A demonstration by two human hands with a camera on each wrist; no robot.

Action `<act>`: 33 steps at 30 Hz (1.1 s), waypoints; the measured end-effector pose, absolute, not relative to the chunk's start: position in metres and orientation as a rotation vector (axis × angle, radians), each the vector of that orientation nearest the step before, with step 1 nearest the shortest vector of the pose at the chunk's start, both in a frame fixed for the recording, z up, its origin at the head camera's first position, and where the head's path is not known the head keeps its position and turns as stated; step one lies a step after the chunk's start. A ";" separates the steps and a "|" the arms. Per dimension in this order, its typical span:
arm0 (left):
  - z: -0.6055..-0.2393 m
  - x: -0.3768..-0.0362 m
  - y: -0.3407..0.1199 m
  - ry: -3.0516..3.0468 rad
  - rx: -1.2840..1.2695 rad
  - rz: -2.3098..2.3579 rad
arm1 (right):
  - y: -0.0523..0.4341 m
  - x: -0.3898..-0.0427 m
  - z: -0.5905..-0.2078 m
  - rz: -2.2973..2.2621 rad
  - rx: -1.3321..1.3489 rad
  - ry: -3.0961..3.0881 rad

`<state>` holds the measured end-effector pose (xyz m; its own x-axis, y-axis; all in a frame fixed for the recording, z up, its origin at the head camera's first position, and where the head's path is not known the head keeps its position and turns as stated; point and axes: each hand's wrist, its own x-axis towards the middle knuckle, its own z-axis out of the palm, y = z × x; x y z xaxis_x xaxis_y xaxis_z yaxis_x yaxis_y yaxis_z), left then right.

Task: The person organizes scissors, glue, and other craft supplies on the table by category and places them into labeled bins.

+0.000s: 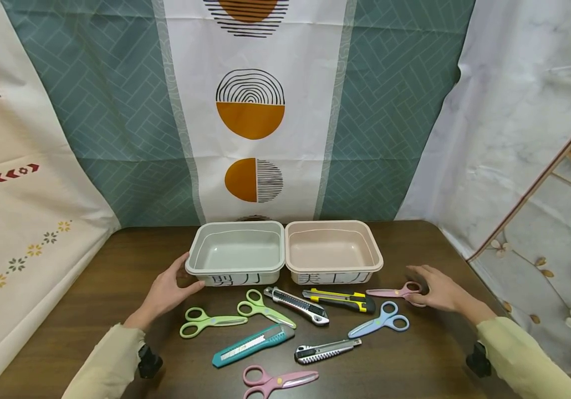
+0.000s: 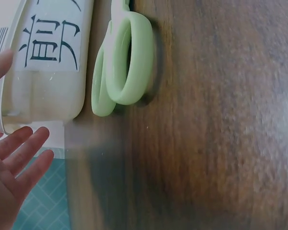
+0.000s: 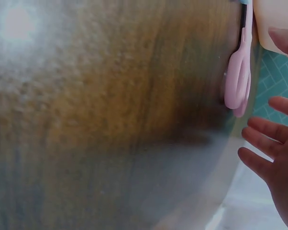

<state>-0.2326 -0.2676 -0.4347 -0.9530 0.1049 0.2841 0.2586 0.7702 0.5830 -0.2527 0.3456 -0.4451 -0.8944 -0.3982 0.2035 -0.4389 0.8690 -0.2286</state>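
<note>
My left hand is at the left corner of a pale green plastic bin, thumb and fingers spread around that corner. In the left wrist view its fingers look straight and hold nothing. Green scissors lie just in front of it. On the right, my right hand hovers by the handles of pink scissors, fingers loosely extended. The right wrist view shows these scissors apart from the fingers. Blue scissors and a yellow-and-black utility knife lie to its left.
A pale pink bin stands against the green one; both have character labels in front. More green scissors, two silver utility knives, a teal utility knife and pink scissors lie on the wooden table. Curtains surround it.
</note>
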 end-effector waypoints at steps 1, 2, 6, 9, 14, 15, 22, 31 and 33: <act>-0.435 -0.233 -0.267 -2.726 -0.280 -0.956 | 0.346 -0.252 -0.446 0.409 0.655 -2.887; -0.436 -0.234 -0.267 -2.722 -0.273 -0.964 | 0.346 -0.252 -0.447 0.411 0.659 -2.883; -0.436 -0.237 -0.264 -2.703 -0.238 -1.011 | 0.345 -0.250 -0.450 0.404 0.693 -2.856; -0.435 -0.239 -0.263 -2.691 -0.210 -1.039 | 0.344 -0.250 -0.452 0.386 0.715 -2.845; -0.435 -0.241 -0.261 -2.692 -0.177 -1.057 | 0.345 -0.249 -0.454 0.382 0.716 -2.835; -0.435 -0.241 -0.261 -2.694 -0.172 -1.060 | 0.345 -0.249 -0.454 0.384 0.715 -2.833; -0.434 -0.241 -0.260 -2.690 -0.160 -1.063 | 0.343 -0.249 -0.453 0.428 0.712 -2.826; -0.436 -0.241 -0.260 -2.693 -0.140 -1.073 | 0.345 -0.253 -0.451 0.407 0.735 -2.824; -0.436 -0.241 -0.259 -2.694 -0.141 -1.079 | 0.346 -0.253 -0.452 0.399 0.748 -2.822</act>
